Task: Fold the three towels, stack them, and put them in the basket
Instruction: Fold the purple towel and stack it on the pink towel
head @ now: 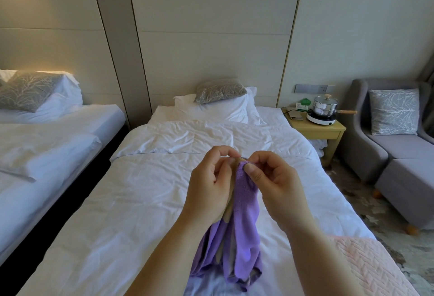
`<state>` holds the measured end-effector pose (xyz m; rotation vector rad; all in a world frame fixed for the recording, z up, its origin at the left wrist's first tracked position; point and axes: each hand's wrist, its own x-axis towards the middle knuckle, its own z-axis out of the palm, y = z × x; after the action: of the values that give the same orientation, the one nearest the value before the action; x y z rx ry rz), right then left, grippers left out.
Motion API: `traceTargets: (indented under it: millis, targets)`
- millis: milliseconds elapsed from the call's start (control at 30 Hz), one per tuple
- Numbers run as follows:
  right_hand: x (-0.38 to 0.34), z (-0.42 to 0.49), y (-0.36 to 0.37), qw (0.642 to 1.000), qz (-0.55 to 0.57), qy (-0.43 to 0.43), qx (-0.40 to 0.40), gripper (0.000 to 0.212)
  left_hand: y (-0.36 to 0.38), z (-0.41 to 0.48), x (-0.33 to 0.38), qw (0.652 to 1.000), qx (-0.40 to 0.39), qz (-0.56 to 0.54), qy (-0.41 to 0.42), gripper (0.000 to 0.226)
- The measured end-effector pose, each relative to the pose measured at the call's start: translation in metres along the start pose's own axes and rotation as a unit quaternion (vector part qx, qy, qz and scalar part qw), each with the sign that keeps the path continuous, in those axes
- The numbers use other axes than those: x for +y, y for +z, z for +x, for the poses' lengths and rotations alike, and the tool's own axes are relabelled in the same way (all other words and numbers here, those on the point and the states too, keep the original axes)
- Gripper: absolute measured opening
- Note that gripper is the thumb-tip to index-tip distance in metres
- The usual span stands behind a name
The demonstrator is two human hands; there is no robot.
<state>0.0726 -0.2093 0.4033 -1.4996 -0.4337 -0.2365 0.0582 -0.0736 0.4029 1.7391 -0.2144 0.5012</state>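
Both hands are raised over the middle of the bed (pixel 141 201), close together, and each pinches the top hem of the purple towel (pixel 244 213); the left hand (pixel 209 178) has thumb and forefinger curled onto the hem from the left, the right hand (pixel 270 178) does the same from the right, with its thumb pressed flat on the cloth. Held this near each other, the hands seem to be finding a corner or working along the edge, so that the towel can be spread before its first fold; that is a judgement only.

The towel hangs gathered, not spread; its long axis runs from the pinched hem down toward the person, the hem uppermost and the lower end bunched on the sheet at the near edge; a beige reverse shows between the folds.

A pink towel (pixel 375 265) lies flat at the near right of the bed, apart from the purple one; neither a third towel nor the basket shows, so folding looks barely begun.
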Motion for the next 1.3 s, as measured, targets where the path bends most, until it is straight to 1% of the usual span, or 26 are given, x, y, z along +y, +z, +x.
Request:
traceTargets:
  millis: [133, 267, 367, 500, 567, 633, 733, 867, 1067, 1133, 1200, 1300]
  targets:
    - [-0.001, 0.001, 0.004, 1.000, 0.010, -0.002, 0.012, 0.019, 0.003, -0.004, -0.002, 1.000, 0.012, 0.013, 0.015, 0.025]
    - [0.004, 0.002, 0.007, 0.999, -0.007, -0.004, 0.039, 0.021, 0.005, -0.004, 0.000, 0.999, 0.027, -0.042, -0.020, 0.022]
    - [0.008, 0.000, 0.011, 0.998, -0.001, -0.009, 0.055, 0.017, 0.007, -0.002, 0.003, 0.996, 0.037, -0.071, -0.033, 0.018]
    - [0.011, -0.001, 0.010, 0.997, 0.010, -0.012, 0.082, 0.018, 0.008, -0.001, 0.003, 0.992, 0.002, -0.122, -0.039, 0.014]
    - [0.008, 0.000, 0.008, 0.996, 0.030, -0.009, 0.081, 0.020, 0.007, -0.002, 0.003, 0.989, -0.023, -0.142, -0.028, 0.015]
    - [0.006, -0.001, 0.006, 0.996, 0.054, -0.009, 0.069, 0.016, 0.006, -0.001, 0.003, 0.987, -0.046, -0.156, -0.010, 0.018]
    - [0.003, -0.001, 0.004, 0.995, 0.080, -0.005, 0.052, 0.009, 0.004, 0.000, 0.001, 0.987, -0.069, -0.146, 0.001, 0.024]
    - [0.005, 0.001, 0.002, 0.994, 0.097, 0.002, 0.051, 0.001, 0.001, 0.002, -0.001, 0.991, -0.093, -0.093, 0.021, 0.027]
    - [0.009, 0.001, -0.001, 0.990, 0.135, -0.006, 0.030, 0.016, -0.002, 0.005, 0.000, 0.990, -0.124, -0.036, 0.062, 0.026]
    - [0.009, 0.001, -0.001, 0.989, 0.146, -0.007, 0.022, 0.018, -0.004, 0.007, -0.001, 0.990, -0.122, -0.029, 0.070, 0.023]
    - [0.010, 0.002, -0.002, 0.988, 0.150, -0.011, 0.014, 0.015, -0.005, 0.009, -0.002, 0.991, -0.111, -0.041, 0.058, 0.023]
    - [0.014, 0.005, -0.004, 0.994, 0.106, -0.021, 0.003, 0.013, -0.007, 0.014, -0.003, 0.993, -0.080, -0.079, 0.046, 0.022]
